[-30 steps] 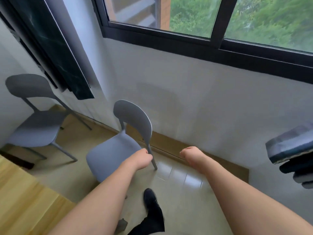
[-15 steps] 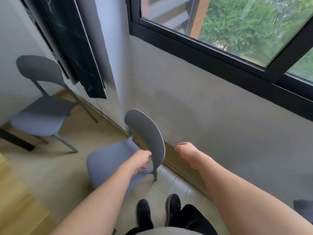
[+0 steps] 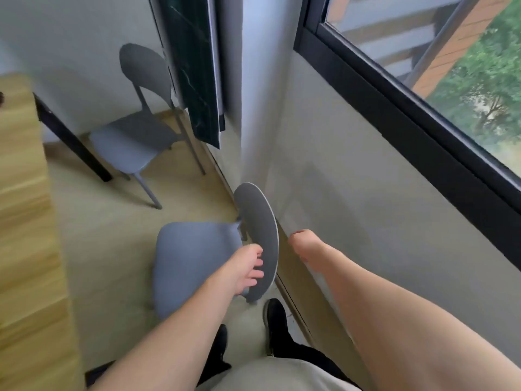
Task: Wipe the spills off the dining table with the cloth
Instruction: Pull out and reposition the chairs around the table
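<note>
- Dining table (image 3: 22,210): light wood slab along your left, black leg (image 3: 72,139) at its far end. This is the surface to wipe, but only a strip shows; I can't make out any spills on it. A small dark thing sits at the left frame edge on it, too clipped to name.
- Wall with black-framed window (image 3: 394,88) runs close on your right. You stand in a narrow lane between wall and table, feet just behind the near chair.
- Near grey chair (image 3: 197,261): seat faces the table, backrest (image 3: 259,238) edge-on to you and right beside the wall. My read: it's parked against the wall to clear access to the table.
- Far grey chair (image 3: 135,136) stands by the table leg, well apart from the near one. Open floor lies between the chairs and along the table edge; that's your room to move.
- Dark marbled panel (image 3: 194,66) leans in the corner, behind the far chair.
- Left hand (image 3: 244,270): fingers curl onto the backrest's lower edge, holding it, probably to steer the chair.
- Right hand (image 3: 303,244): beside the backrest, close to the wall, fingers folded in. It seems to hold nothing, though the far side is hidden.
- Cloth: not in view, neither hand has it. Fetch it before wiping.
</note>
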`<state>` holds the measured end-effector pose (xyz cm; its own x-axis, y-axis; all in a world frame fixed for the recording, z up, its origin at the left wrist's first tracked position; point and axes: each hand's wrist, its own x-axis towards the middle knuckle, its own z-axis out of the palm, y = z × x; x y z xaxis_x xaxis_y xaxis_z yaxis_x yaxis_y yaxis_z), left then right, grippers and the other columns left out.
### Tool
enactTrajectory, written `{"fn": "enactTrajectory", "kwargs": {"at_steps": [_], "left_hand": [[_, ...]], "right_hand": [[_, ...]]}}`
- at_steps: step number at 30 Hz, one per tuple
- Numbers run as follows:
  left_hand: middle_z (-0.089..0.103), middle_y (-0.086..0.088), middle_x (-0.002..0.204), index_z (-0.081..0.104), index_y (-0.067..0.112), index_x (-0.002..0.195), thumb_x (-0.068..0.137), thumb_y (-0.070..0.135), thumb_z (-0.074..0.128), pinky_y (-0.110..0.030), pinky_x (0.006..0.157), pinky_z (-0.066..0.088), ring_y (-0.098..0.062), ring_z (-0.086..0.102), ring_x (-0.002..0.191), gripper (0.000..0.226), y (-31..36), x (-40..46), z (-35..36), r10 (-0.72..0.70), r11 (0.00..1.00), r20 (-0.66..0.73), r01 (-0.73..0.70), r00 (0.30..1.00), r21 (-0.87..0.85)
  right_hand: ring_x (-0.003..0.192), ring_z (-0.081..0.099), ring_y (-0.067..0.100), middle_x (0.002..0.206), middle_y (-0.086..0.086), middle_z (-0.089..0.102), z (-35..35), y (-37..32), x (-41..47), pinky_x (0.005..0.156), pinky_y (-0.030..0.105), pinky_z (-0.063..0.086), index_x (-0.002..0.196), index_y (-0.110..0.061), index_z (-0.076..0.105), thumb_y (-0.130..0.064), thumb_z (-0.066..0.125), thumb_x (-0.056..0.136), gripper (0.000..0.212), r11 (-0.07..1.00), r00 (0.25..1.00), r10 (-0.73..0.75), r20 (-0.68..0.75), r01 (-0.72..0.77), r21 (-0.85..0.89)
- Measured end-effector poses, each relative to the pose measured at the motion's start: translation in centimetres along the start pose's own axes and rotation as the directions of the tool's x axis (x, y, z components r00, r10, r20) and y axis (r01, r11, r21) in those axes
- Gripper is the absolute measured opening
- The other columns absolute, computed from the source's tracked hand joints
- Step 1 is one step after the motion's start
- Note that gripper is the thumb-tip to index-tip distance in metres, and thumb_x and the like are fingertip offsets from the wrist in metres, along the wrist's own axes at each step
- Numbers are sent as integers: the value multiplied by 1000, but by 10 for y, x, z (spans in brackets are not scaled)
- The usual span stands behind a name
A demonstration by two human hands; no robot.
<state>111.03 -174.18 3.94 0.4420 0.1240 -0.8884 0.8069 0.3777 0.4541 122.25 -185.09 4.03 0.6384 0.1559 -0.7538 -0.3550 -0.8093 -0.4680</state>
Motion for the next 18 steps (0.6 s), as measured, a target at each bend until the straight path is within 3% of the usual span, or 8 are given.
{"fn": "enactTrajectory", "kwargs": {"at_steps": [4,7,10,11,13,15,18], "left_hand": [[51,-10,136,43,9,138,97,30,41,-40,93,41,-29,54,109,47,-1,18,23,-45,989,-24,41,999,-145],[57,-7,106,53,12,113,94,33,43,-36,78,42,-24,54,90,30,-10,26,44,-115,972,8,114,993,-207],[50,-1,86,52,13,96,91,40,47,-33,75,39,-22,50,84,28,-21,34,61,-236,934,-14,223,972,-279],[51,-1,91,52,13,100,89,43,47,-34,79,38,-23,50,90,32,-25,37,64,-259,921,-16,242,966,-306],[51,-4,126,47,8,129,85,49,50,-38,100,34,-25,45,121,60,-28,39,71,-293,887,-45,254,955,-385],[30,-3,153,26,14,150,80,53,56,-41,113,23,-23,29,140,85,-25,35,80,-345,811,-72,259,936,-524],[24,-7,157,20,15,152,91,48,52,-41,117,22,-23,27,142,77,-14,14,89,-364,673,-99,189,926,-715]], "right_hand": [[58,30,20,64,4,34,-4,-18,30,48,24,24,65,-13,37,-3,36,92,29,998,995,-63,72,64,-12],[75,33,20,69,0,31,-2,-27,45,55,24,29,66,-17,34,-8,31,98,34,998,988,-61,144,63,-15],[63,29,18,69,5,35,5,-30,57,57,26,24,74,-9,46,-6,37,94,22,999,985,-23,171,19,26],[64,33,19,73,7,41,8,-30,59,59,26,27,76,-8,49,-5,39,92,19,999,981,-22,190,13,47],[68,43,22,83,10,49,12,-32,60,62,28,35,85,-5,53,-3,41,90,13,997,974,0,228,-19,80],[63,47,20,84,10,53,13,-38,61,59,25,37,92,-6,54,-6,40,90,14,998,968,11,250,-25,55],[46,34,16,64,5,43,13,-46,57,47,22,28,77,-12,49,-8,39,86,15,1000,964,18,266,-17,-6]]}}
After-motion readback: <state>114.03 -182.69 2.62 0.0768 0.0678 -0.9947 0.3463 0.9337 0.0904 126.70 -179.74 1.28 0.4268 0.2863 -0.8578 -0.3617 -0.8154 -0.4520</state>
